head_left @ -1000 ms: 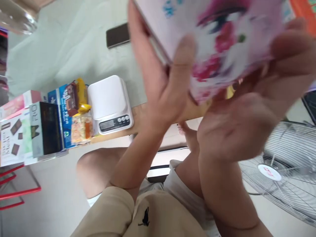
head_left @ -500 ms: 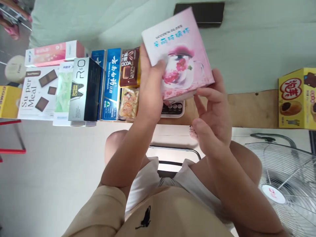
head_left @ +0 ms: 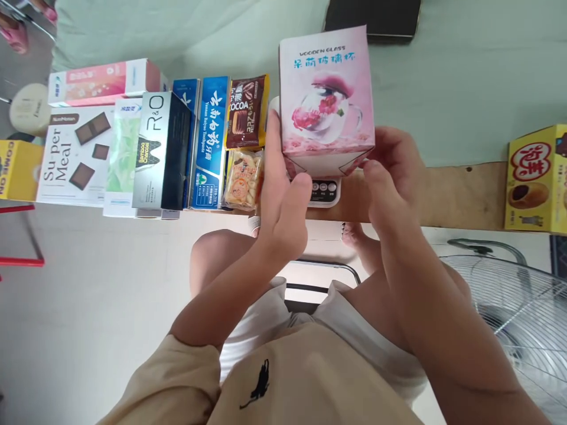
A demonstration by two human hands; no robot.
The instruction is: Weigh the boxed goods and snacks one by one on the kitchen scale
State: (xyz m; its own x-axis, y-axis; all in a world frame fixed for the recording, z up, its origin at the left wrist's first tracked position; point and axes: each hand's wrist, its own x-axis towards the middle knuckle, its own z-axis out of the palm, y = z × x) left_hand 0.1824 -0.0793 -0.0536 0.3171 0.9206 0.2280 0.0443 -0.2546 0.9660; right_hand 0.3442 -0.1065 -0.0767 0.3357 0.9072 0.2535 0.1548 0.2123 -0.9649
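A pink and white glass-cup box (head_left: 325, 94) with a flower-filled cup printed on its front is between my hands. My left hand (head_left: 283, 200) presses against its left side and lower edge, thumb at the bottom corner. On the other side my right hand (head_left: 392, 171) grips the lower right corner, fingers partly hidden behind the box. Beneath the box, a white kitchen scale (head_left: 328, 193) with a dark button panel shows only at its front edge; the rest is covered. Left of it lie a brown cocoa snack packet (head_left: 246, 118) and a clear-wrapped snack packet (head_left: 243, 183).
Blue toothpaste boxes (head_left: 211, 141), a black charcoal toothpaste box (head_left: 155, 153) and a Super Meal box (head_left: 73, 159) line the left side. A yellow snack box (head_left: 535, 180) stands far right, a dark flat case (head_left: 373, 20) behind. A fan (head_left: 518, 319) stands at lower right.
The cup box has turned so its print reads upright, and it has come to sit over the scale. My right thumb has closed in towards the box's lower corner.
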